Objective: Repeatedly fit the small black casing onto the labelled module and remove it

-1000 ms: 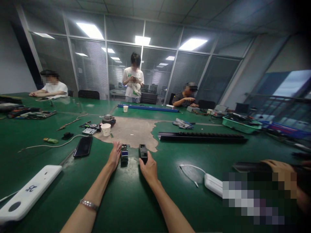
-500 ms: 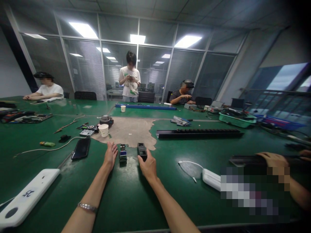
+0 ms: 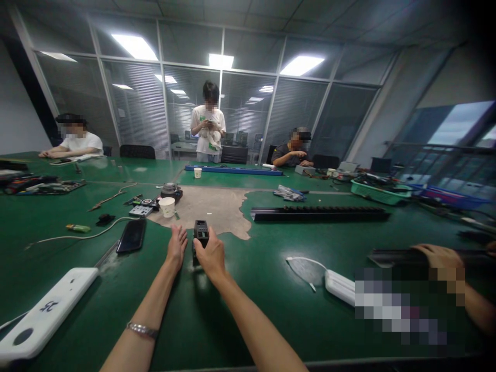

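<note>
My right hand (image 3: 212,256) grips a black plastic housing (image 3: 201,229) with rectangular openings, thumb on its near side. The housing is over the spot where a small module with metal and blue parts lay, and it hides most of that module. Whether the two touch I cannot tell. A dark lower part (image 3: 196,259) shows beneath, near the green tabletop. Just left of the housing, my left hand (image 3: 177,244) rests on its edge with fingers stretched out, holding nothing. A bracelet is on the left wrist.
A phone (image 3: 132,236), a paper cup (image 3: 167,207) and a white device (image 3: 50,312) marked 25 are to the left. Black rail (image 3: 321,214) lies ahead right. Another person's hand (image 3: 439,258) is at far right, near a white power bank (image 3: 339,287). Several people are around the table.
My right hand has carried the black housing leftward from beside the small module to over it, covering it. My left hand has stayed nearly in place.
</note>
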Tool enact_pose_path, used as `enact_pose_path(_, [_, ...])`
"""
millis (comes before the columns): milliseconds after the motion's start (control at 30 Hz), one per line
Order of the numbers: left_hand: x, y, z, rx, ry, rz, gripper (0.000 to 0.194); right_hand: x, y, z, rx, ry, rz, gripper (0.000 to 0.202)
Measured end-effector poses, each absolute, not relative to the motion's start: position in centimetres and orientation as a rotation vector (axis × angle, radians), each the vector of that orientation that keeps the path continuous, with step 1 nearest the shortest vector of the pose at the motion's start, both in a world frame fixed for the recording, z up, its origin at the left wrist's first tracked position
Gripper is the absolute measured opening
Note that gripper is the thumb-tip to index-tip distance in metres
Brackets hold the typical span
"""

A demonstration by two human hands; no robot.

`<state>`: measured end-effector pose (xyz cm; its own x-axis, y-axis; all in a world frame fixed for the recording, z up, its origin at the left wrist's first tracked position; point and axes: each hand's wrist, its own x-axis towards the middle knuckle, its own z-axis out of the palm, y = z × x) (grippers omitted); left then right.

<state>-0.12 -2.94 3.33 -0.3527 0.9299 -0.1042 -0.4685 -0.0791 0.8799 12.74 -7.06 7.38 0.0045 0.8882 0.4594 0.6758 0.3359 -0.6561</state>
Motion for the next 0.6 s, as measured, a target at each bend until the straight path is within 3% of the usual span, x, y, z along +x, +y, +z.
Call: enact_pose_path(600, [-0.2,-3.0,3.0,0.715,1.177,1.707,0.065,11.3,-7.5,4.6,-1.565,-1.864,0.258,0.068])
